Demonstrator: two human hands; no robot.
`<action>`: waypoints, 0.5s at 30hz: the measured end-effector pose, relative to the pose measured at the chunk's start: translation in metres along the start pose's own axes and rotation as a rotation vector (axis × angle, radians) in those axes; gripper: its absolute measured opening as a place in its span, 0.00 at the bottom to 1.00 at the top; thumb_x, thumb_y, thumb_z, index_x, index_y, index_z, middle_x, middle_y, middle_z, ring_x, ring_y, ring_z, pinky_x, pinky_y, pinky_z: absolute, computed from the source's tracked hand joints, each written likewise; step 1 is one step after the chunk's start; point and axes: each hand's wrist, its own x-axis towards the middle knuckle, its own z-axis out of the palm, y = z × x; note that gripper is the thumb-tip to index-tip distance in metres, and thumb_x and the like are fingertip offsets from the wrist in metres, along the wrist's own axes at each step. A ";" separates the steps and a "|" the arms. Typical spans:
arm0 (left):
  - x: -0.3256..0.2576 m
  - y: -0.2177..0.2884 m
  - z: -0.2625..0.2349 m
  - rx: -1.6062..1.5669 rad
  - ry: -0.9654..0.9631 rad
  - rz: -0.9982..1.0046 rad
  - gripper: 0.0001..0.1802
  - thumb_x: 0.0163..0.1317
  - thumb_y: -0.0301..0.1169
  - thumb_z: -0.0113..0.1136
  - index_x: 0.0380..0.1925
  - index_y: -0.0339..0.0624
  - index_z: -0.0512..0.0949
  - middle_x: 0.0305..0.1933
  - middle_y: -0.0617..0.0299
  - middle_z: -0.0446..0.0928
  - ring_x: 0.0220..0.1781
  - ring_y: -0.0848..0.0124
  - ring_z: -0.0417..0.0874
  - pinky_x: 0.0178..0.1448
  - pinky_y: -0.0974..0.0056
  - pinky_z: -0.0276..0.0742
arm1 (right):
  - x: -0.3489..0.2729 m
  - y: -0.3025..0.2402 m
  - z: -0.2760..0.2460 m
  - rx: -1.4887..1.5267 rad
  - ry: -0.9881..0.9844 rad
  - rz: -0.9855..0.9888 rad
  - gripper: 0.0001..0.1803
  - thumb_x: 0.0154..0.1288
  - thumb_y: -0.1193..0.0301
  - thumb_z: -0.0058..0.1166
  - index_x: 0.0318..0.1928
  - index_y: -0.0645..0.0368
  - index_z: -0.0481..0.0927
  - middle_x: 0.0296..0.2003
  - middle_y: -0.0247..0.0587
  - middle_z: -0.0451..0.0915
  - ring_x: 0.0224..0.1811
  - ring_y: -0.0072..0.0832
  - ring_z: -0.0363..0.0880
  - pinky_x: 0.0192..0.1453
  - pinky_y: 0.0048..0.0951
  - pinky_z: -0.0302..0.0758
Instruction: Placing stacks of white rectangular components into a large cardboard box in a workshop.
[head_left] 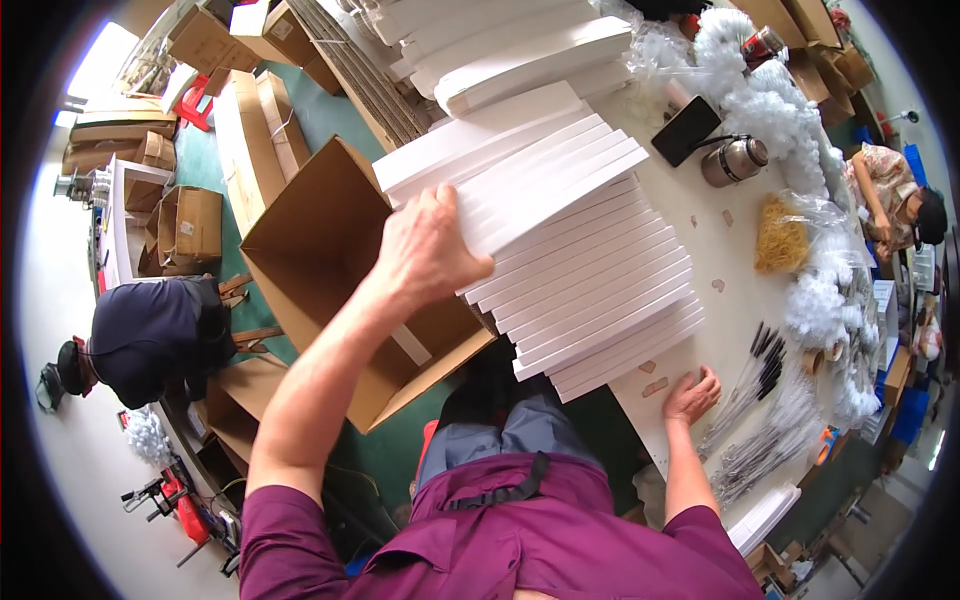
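Observation:
My left hand (pixel 428 245) is closed around the near-left end of a row of long, thin white boxes (pixel 550 185), fingers over the end and thumb along the near side. These boxes lie at an angle on top of a stack of similar white boxes (pixel 600 285), whose ends are stepped unevenly. Just left of the stack gapes a large brown cardboard carton (pixel 310 235); my left forearm crosses over it. Near the table's front edge, my right hand (pixel 692 397) rests with loosely bent fingers apart, holding nothing. Small tan pieces (pixel 652 386) lie beside it on the white table (pixel 740 290).
More white boxes (pixel 540 60) are piled at the back. On the table are a black phone (pixel 686 131), a metal flask (pixel 735 160), yellow rubber bands (pixel 782 235), fluffy white bundles (pixel 775 110) and thin rods (pixel 755 420). A co-worker (pixel 160 335) bends at left; another person (pixel 895 200) sits at right.

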 end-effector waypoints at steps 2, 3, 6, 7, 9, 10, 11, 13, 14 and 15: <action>-0.014 0.016 0.010 -0.060 -0.049 -0.070 0.37 0.40 0.42 0.70 0.46 0.26 0.70 0.42 0.40 0.76 0.47 0.48 0.80 0.54 0.52 0.78 | 0.000 -0.001 0.001 -0.004 0.007 -0.015 0.21 0.66 0.62 0.51 0.54 0.61 0.74 0.54 0.49 0.75 0.61 0.48 0.68 0.67 0.49 0.61; -0.021 0.025 0.016 -0.049 -0.037 -0.089 0.38 0.40 0.42 0.71 0.48 0.25 0.70 0.44 0.40 0.75 0.49 0.48 0.80 0.54 0.52 0.78 | 0.004 -0.004 0.004 0.007 0.003 -0.022 0.21 0.66 0.62 0.51 0.54 0.61 0.74 0.54 0.49 0.75 0.61 0.48 0.68 0.67 0.49 0.61; -0.037 0.032 0.041 -0.025 -0.057 -0.163 0.43 0.38 0.40 0.74 0.52 0.25 0.67 0.49 0.41 0.73 0.53 0.48 0.78 0.56 0.51 0.78 | 0.001 -0.008 -0.003 -0.025 0.041 -0.044 0.20 0.66 0.63 0.52 0.54 0.61 0.74 0.53 0.49 0.76 0.60 0.47 0.69 0.66 0.48 0.62; -0.039 0.032 0.046 -0.006 -0.014 -0.147 0.48 0.38 0.43 0.77 0.56 0.23 0.65 0.50 0.40 0.72 0.54 0.48 0.77 0.56 0.51 0.78 | 0.005 -0.007 -0.003 -0.023 -0.033 0.016 0.19 0.66 0.64 0.53 0.53 0.60 0.75 0.52 0.49 0.76 0.59 0.46 0.70 0.65 0.47 0.64; -0.040 0.027 0.046 -0.010 -0.012 -0.124 0.52 0.39 0.44 0.78 0.58 0.23 0.63 0.51 0.40 0.72 0.54 0.47 0.77 0.56 0.52 0.78 | 0.014 -0.007 -0.007 0.036 -0.147 0.097 0.17 0.68 0.66 0.54 0.52 0.61 0.76 0.50 0.49 0.77 0.54 0.44 0.74 0.60 0.42 0.69; -0.041 0.026 0.044 -0.020 -0.014 -0.092 0.55 0.40 0.46 0.79 0.61 0.22 0.62 0.52 0.40 0.72 0.55 0.47 0.76 0.56 0.53 0.78 | 0.018 0.004 -0.006 0.036 -0.145 0.090 0.17 0.68 0.66 0.54 0.52 0.61 0.76 0.50 0.49 0.77 0.54 0.44 0.74 0.60 0.42 0.69; -0.043 0.023 0.038 -0.025 0.065 0.006 0.53 0.45 0.47 0.78 0.62 0.23 0.63 0.53 0.39 0.73 0.56 0.48 0.78 0.56 0.53 0.78 | 0.023 0.016 -0.006 0.148 -0.104 0.129 0.17 0.68 0.67 0.53 0.53 0.63 0.76 0.51 0.49 0.76 0.55 0.43 0.73 0.59 0.41 0.69; -0.037 0.007 0.016 -0.118 0.167 -0.006 0.50 0.47 0.49 0.77 0.61 0.23 0.66 0.50 0.40 0.75 0.53 0.49 0.79 0.56 0.52 0.78 | 0.034 0.022 -0.011 0.250 0.004 0.162 0.16 0.71 0.69 0.51 0.54 0.65 0.76 0.50 0.50 0.75 0.52 0.41 0.75 0.54 0.39 0.73; -0.032 -0.006 0.009 -0.210 0.265 -0.018 0.48 0.49 0.51 0.75 0.59 0.24 0.69 0.47 0.42 0.77 0.51 0.50 0.81 0.55 0.52 0.77 | 0.040 0.018 -0.016 0.249 0.002 0.161 0.16 0.71 0.69 0.51 0.54 0.65 0.76 0.50 0.50 0.75 0.52 0.41 0.75 0.54 0.39 0.73; -0.025 -0.027 0.007 -0.275 0.399 -0.081 0.46 0.52 0.52 0.73 0.58 0.24 0.70 0.47 0.40 0.78 0.51 0.49 0.81 0.56 0.51 0.77 | 0.050 0.002 -0.030 0.294 0.030 0.159 0.16 0.71 0.70 0.52 0.54 0.65 0.76 0.50 0.49 0.76 0.51 0.40 0.75 0.53 0.38 0.74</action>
